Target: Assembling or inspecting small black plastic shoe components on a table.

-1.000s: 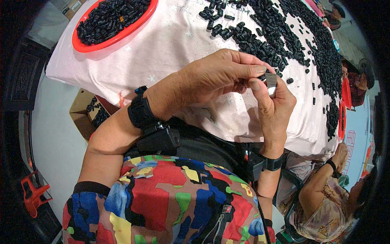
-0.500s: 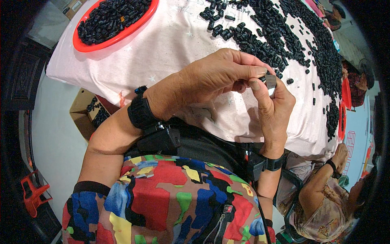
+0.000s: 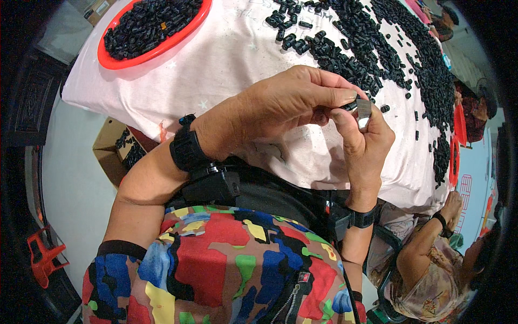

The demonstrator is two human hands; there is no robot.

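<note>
My left hand pinches a small black plastic part between thumb and fingers, most of it hidden by the fingertips. A flat, shiny metal blade is gripped in my right hand, its thumb bent close to the part. The blade stands at the part's right end; whether they touch I cannot make out. Both hands are held together above the pale pink cloth. Just beyond them lie many loose black parts like the one I hold.
A red basin heaped with black parts sits at the far left of the cloth. Below the table edge stands a cardboard box with more parts. At the right another person's hand rests near a red tray. A red stool is at left.
My right thumb has drawn back a little from the left thumb, and the blade has tilted, showing more of its face. The left hand has barely moved.
</note>
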